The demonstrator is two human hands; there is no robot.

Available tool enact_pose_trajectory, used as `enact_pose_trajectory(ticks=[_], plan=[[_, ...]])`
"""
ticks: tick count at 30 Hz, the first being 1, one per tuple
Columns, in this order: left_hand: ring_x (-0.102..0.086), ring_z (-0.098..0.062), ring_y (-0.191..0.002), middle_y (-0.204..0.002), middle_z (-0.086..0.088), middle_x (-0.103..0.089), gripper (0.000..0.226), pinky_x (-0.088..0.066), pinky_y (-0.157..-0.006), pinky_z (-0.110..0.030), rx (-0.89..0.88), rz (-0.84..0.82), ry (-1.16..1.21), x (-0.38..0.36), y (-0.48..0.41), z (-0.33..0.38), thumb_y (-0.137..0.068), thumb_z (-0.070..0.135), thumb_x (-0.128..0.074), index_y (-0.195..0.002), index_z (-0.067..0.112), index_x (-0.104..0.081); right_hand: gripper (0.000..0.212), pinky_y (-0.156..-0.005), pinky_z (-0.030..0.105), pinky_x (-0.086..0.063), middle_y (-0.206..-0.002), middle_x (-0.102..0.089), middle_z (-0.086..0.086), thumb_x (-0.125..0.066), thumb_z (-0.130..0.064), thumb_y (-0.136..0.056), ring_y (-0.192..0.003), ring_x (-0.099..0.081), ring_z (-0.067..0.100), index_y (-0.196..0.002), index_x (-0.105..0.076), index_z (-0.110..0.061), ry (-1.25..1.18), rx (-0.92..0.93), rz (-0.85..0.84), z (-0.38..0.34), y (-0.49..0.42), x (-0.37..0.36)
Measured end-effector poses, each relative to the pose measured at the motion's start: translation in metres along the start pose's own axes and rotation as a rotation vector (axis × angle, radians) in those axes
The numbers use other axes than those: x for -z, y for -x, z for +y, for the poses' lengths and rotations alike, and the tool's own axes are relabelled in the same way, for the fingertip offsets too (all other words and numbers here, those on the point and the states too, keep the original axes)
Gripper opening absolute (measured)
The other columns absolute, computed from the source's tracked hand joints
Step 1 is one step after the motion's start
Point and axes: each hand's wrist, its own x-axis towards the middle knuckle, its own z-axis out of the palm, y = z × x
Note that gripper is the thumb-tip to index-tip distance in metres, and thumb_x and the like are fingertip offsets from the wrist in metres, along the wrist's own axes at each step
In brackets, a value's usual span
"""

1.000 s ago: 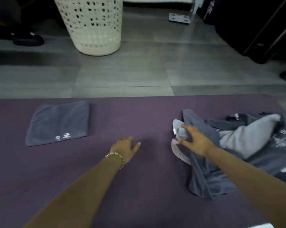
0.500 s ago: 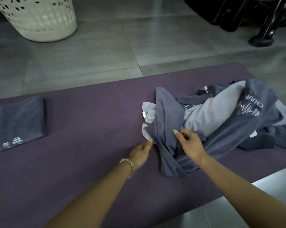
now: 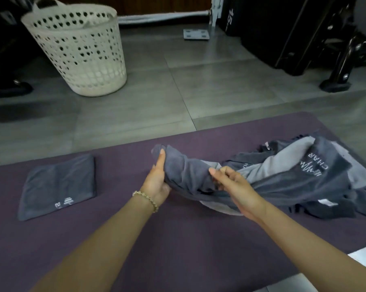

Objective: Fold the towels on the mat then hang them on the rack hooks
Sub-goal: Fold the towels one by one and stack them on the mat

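Purple mat (image 3: 178, 239); grey towel (image 3: 186, 171) between left hand (image 3: 156, 182) and right hand (image 3: 234, 186)

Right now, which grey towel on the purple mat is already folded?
The dark grey folded towel, a flat rectangle at the purple mat's left. The others lie in a crumpled heap at right, one gripped by the left hand and right hand.

The single head-worn camera looks forward and steeply down, close over the purple mat (image 3: 178, 239) and grey floor (image 3: 199, 91) beyond.
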Motion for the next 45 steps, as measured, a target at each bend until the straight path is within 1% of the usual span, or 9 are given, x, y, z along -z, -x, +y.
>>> enact_pose_trajectory(ticks=[4,8,12,16,19,22,28,37,45], plan=[[-0.065,-0.010,-0.102,-0.107,0.008,-0.070,0.042,-0.051,-0.088,-0.026,-0.290,-0.108,-0.312,-0.005,0.056,0.078,-0.084,0.043,-0.059,-0.123,0.028,-0.055,0.033,-0.087,0.029,-0.045,-0.086,-0.060,-0.008,-0.062,-0.043,-0.085,-0.084,-0.059,0.003,-0.092,-0.050,-0.014,0.153,0.061,0.035,-0.062,0.011,-0.013],[-0.063,-0.003,-0.106,-0.116,0.011,-0.066,0.040,-0.050,-0.086,-0.017,-0.496,-0.222,-0.610,-0.014,0.123,0.144,-0.086,0.034,-0.062,-0.124,0.028,-0.055,0.038,-0.094,0.019,-0.038,-0.128,-0.051,-0.014,-0.056,-0.044,-0.089,-0.114,-0.050,-0.002,-0.125,-0.049,-0.035,0.228,0.248,-0.020,-0.144,0.029,-0.035],[-0.065,0.003,-0.094,-0.104,0.012,-0.068,0.023,-0.050,-0.079,-0.012,-0.590,-0.239,-0.773,-0.025,0.185,0.192,-0.089,0.021,-0.062,-0.111,0.026,-0.058,0.041,-0.097,0.014,-0.032,-0.136,-0.044,-0.017,-0.051,-0.047,-0.089,-0.128,-0.039,-0.001,-0.129,-0.044,-0.043,0.256,0.395,-0.147,-0.221,0.056,-0.074],[-0.061,-0.005,-0.109,-0.114,0.008,-0.067,0.034,-0.045,-0.098,-0.023,-0.653,-0.184,-0.786,-0.031,0.237,0.229,-0.088,0.048,-0.054,-0.112,0.026,-0.062,0.033,-0.077,-0.004,-0.034,-0.124,-0.049,-0.022,-0.045,-0.041,-0.096,-0.112,-0.045,-0.010,-0.128,-0.049,-0.036,0.251,0.432,-0.199,-0.280,0.088,-0.108],[-0.056,-0.006,-0.115,-0.122,0.009,-0.062,0.033,-0.039,-0.104,-0.024,-0.688,-0.141,-0.735,-0.033,0.269,0.250,-0.092,0.053,-0.042,-0.111,0.032,-0.059,0.030,-0.081,0.008,-0.039,-0.112,-0.060,-0.019,-0.046,-0.053,-0.092,-0.103,-0.054,-0.007,-0.110,-0.059,-0.033,0.250,0.385,-0.262,-0.308,0.111,-0.128],[-0.057,-0.011,-0.115,-0.122,0.004,-0.063,0.038,-0.041,-0.105,-0.029,-0.746,-0.117,-0.800,-0.033,0.299,0.266,-0.095,0.049,-0.041,-0.117,0.026,-0.060,0.057,-0.090,0.021,-0.045,-0.116,-0.065,-0.005,-0.055,-0.062,-0.079,-0.108,-0.060,0.008,-0.117,-0.058,-0.020,0.249,0.370,-0.305,-0.323,0.128,-0.146],[-0.062,-0.015,-0.108,-0.113,0.000,-0.068,0.041,-0.048,-0.100,-0.038,-0.899,0.029,-0.848,-0.009,0.339,0.296,-0.089,0.049,-0.056,-0.115,0.018,-0.064,0.040,-0.079,0.024,-0.051,-0.098,-0.074,0.000,-0.068,-0.049,-0.075,-0.093,-0.069,0.015,-0.101,-0.068,-0.018,0.360,0.395,-0.443,-0.351,0.156,-0.153],[-0.062,-0.009,-0.093,-0.106,0.002,-0.065,0.025,-0.049,-0.080,-0.021,-0.891,0.110,-0.491,0.018,0.366,0.316,-0.100,0.037,-0.041,-0.109,0.023,-0.059,0.046,-0.062,0.019,-0.039,-0.063,-0.055,-0.007,-0.065,-0.059,-0.071,-0.063,-0.051,0.005,-0.067,-0.056,-0.014,0.555,0.565,-0.327,-0.376,0.176,-0.123],[-0.051,-0.010,-0.080,-0.085,-0.003,-0.055,0.024,-0.043,-0.072,-0.019,-1.145,0.202,-0.703,0.010,0.383,0.323,-0.098,0.031,-0.047,-0.093,0.009,-0.054,0.057,-0.073,0.020,-0.035,-0.072,-0.058,0.001,-0.053,-0.058,-0.082,-0.073,-0.054,0.007,-0.063,-0.060,-0.005,0.583,0.625,-0.087,-0.375,0.178,-0.112]])
